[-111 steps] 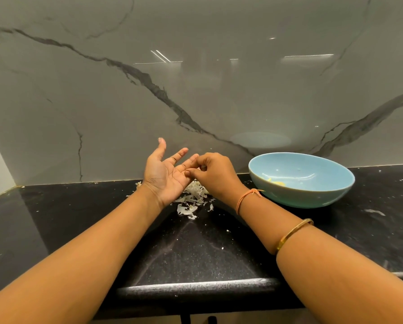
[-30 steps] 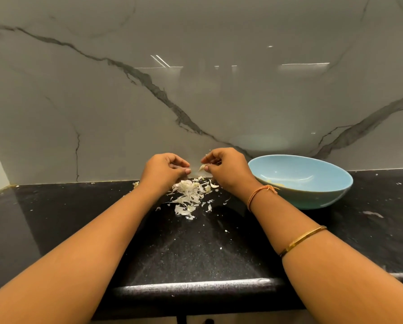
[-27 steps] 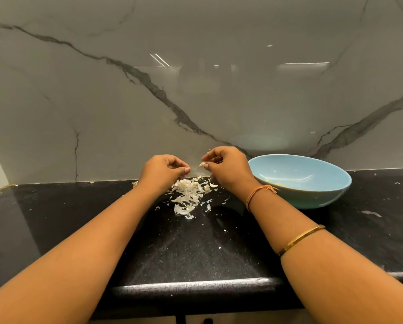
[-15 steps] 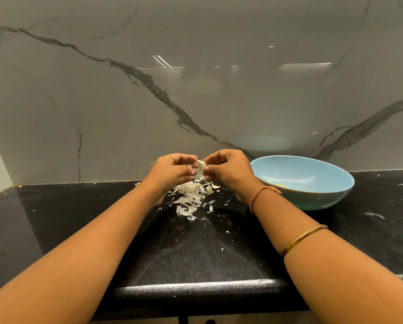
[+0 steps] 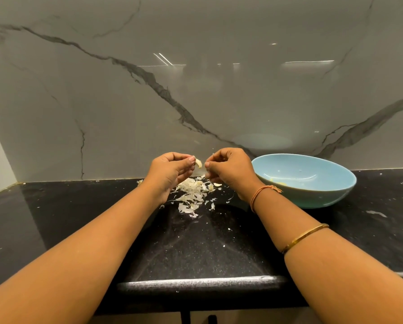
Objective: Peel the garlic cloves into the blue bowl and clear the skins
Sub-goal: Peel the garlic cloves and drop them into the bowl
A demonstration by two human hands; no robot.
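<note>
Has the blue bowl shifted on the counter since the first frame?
No. The blue bowl sits where it was, its left rim still right below the foot of the dark wall vein.

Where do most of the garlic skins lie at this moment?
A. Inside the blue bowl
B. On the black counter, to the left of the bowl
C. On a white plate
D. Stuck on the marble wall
B: the pale skins lie in a loose heap on the black counter, to the left of the blue bowl and not touching it.
</note>
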